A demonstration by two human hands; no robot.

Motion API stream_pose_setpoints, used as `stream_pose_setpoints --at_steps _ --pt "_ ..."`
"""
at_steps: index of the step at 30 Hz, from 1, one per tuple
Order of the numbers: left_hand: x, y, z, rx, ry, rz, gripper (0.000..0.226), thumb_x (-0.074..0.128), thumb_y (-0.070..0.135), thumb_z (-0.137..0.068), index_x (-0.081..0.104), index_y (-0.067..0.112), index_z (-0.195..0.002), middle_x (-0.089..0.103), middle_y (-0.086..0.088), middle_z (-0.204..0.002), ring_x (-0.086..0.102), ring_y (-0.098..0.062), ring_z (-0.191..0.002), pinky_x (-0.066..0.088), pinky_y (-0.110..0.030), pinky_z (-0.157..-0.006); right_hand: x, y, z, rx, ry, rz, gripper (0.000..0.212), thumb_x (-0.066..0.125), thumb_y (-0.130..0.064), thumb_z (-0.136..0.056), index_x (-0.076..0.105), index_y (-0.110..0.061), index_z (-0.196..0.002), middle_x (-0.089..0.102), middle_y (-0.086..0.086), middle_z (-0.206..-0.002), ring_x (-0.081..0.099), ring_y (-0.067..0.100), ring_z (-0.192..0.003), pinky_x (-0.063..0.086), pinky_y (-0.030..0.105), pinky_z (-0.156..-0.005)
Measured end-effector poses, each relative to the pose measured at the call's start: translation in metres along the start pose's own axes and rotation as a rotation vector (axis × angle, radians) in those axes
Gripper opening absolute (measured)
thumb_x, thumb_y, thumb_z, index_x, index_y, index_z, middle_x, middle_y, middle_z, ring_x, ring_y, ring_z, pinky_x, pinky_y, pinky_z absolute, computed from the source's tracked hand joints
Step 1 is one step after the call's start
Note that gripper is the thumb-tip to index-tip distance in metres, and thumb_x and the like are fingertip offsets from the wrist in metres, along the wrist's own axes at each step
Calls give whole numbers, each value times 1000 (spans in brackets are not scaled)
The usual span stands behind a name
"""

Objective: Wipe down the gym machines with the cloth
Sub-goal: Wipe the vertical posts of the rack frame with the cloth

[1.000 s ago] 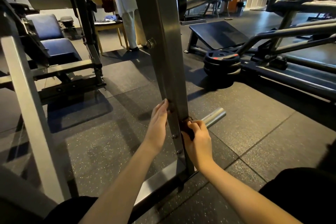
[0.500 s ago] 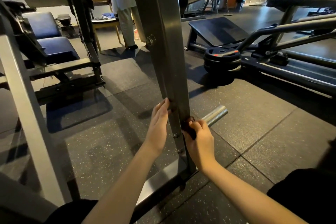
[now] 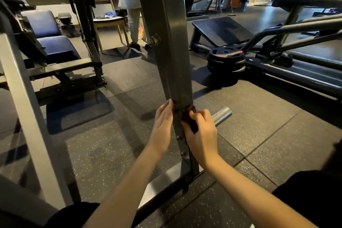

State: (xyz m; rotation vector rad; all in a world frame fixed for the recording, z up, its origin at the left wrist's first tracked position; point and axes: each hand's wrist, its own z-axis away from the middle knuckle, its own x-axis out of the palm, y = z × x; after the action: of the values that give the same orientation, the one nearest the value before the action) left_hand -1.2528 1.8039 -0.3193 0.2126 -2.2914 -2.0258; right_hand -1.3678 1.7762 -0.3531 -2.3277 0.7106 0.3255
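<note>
A tall grey steel upright [image 3: 167, 42] of a gym machine stands right in front of me and runs down to a base bar on the rubber floor. My right hand [image 3: 200, 133] grips a small dark cloth [image 3: 188, 118] and holds it against the lower right face of the upright. My left hand [image 3: 163, 126] rests with straight fingers on the upright's left edge, level with the cloth. Most of the cloth is hidden inside my right fist.
A chrome peg [image 3: 221, 115] sticks out low to the right of the upright. Stacked black weight plates [image 3: 225, 61] sit behind it. A blue padded seat [image 3: 50, 37] and a light grey frame post [image 3: 24, 109] stand at left. A person stands by a wooden chair [image 3: 109, 22] behind.
Both hands have slid a little way up the upright, the right one carrying the cloth along the steel. The camera has tilted slightly.
</note>
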Motion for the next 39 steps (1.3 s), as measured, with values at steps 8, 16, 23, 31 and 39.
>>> stream_pose_setpoints --at_steps 8,16,23,31,39 --pt "-2 -2 0 -8 -16 -1 51 27 47 -99 36 32 -147 40 11 -144 37 -6 -135 28 -27 -112 10 29 24 -83 12 69 21 64 -20 -88 65 1 -93 61 14 -99 61 29 -82 55 44 -62" --pt "-1 -4 -3 -5 6 12 45 28 42 -103 38 31 -145 38 13 -143 40 -5 -132 36 -18 -101 -4 -10 -21 -115 130 -55 21 65 -16 -87 64 1 -100 60 13 -99 58 25 -85 50 31 -70" --pt "-3 -3 2 11 -33 -18 62 29 50 -91 30 32 -150 32 12 -150 33 -6 -139 25 -32 -117 20 44 44 385 -17 -222 39 55 -27 -95 54 -20 -133 57 5 -133 55 19 -121 48 49 -100" --pt "0 -8 4 13 -49 -37 53 28 53 -97 26 39 -148 28 14 -156 26 -4 -143 22 -33 -120 42 15 26 -1 215 -157 40 44 -15 -103 42 3 -139 46 25 -140 46 29 -133 42 34 -109" --pt "2 -5 7 -12 -40 -51 64 26 46 -90 22 30 -152 24 17 -157 24 -3 -144 19 -36 -121 61 64 98 608 -65 -299 58 39 -22 -98 19 -34 -152 35 -1 -150 41 16 -134 40 52 -108"
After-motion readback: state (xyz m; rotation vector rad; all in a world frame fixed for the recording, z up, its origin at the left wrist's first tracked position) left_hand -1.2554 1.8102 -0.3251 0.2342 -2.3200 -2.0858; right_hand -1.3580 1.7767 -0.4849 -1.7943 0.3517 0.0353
